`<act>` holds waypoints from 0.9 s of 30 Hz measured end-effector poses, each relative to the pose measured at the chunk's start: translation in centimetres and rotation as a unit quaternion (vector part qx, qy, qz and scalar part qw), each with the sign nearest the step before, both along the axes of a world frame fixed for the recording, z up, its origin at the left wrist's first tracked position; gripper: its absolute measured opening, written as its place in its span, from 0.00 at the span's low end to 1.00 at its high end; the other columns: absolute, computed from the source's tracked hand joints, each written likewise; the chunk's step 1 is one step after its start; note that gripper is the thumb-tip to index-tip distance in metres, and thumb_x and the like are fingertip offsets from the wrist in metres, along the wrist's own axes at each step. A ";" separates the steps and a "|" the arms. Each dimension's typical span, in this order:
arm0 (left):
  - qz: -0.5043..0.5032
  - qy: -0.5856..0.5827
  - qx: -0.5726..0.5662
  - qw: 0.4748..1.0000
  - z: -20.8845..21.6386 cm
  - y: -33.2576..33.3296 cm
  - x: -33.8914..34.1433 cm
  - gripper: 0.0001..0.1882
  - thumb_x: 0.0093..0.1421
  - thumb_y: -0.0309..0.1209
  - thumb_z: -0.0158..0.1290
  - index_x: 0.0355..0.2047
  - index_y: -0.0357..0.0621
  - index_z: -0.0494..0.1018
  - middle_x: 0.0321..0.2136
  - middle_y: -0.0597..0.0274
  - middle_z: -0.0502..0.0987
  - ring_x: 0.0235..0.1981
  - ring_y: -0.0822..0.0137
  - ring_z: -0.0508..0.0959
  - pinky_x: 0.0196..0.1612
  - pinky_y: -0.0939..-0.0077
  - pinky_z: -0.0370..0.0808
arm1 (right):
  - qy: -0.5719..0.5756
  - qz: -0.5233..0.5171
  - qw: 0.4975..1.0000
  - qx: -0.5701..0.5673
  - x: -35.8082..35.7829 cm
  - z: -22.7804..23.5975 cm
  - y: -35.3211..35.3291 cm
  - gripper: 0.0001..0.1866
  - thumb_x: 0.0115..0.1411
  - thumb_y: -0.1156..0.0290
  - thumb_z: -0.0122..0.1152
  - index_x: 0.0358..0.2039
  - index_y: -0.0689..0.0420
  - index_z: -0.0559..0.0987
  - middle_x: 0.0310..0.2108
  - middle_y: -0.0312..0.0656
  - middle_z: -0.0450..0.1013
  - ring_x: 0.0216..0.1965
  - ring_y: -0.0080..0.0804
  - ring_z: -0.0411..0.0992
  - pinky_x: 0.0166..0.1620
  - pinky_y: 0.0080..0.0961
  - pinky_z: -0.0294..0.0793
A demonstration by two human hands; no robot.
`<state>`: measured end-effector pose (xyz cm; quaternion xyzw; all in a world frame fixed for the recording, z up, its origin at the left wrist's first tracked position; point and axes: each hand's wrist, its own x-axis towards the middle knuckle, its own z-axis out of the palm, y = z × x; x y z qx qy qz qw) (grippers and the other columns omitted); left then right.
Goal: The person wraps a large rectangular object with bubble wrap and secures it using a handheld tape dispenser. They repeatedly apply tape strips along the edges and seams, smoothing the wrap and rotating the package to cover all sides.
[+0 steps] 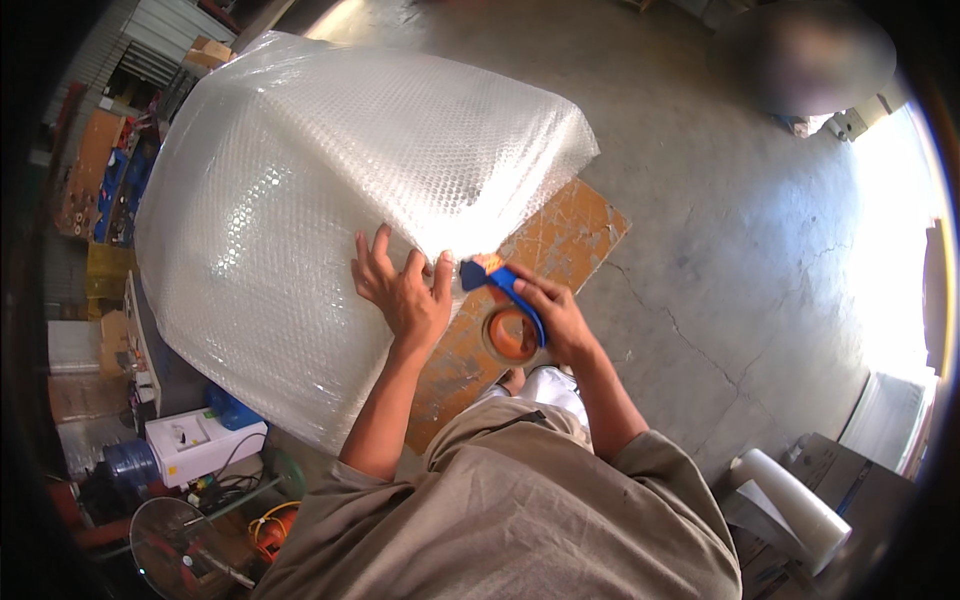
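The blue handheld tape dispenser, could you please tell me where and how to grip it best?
Probably by its curved blue arm, coming from the right, as the bare right hand does: the slim strip faces that side, while the round brown tape roll sits on the left.

- The bubble wrap [230,190] hides what is under it, and some of the brown tabletop [575,225] too.
- The right hand [560,320] covers part of the blue tape holder [522,303].
- A round patch [805,60] at the top right is all blurry.
- The little things [118,185] near the left edge are too small to tell.
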<state>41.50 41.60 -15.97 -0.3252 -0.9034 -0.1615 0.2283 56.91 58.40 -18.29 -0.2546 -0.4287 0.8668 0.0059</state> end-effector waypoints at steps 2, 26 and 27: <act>0.001 0.003 0.000 1.000 -0.3 -0.1 0.2 0.26 0.69 0.51 0.56 0.22 0.43 0.72 0.66 0.48 0.57 0.74 0.32 0.47 0.66 0.22 0.48 | 0.011 -0.005 0.999 -0.042 1.2 -1.8 -1.7 0.30 0.72 0.60 0.60 0.69 0.61 0.70 0.46 0.46 0.81 0.33 0.23 0.77 0.26 0.22 0.78; -0.430 0.064 -0.447 0.782 7.7 3.9 -6.0 0.28 0.64 0.26 0.47 0.66 0.38 0.66 0.72 0.52 0.63 0.75 0.57 0.59 0.77 0.55 0.55 | 0.073 0.015 0.979 -0.189 0.9 -6.8 -7.5 0.32 0.72 0.42 0.55 0.38 0.67 0.78 0.26 0.46 0.77 0.24 0.34 0.78 0.30 0.30 0.78; -0.434 0.035 -0.456 0.776 7.5 4.0 -6.2 0.28 0.64 0.25 0.47 0.65 0.35 0.67 0.71 0.51 0.64 0.74 0.55 0.60 0.76 0.54 0.57 | 0.062 0.004 0.981 -0.182 1.1 -7.1 -7.7 0.32 0.72 0.42 0.55 0.37 0.66 0.78 0.25 0.45 0.77 0.22 0.34 0.77 0.29 0.29 0.78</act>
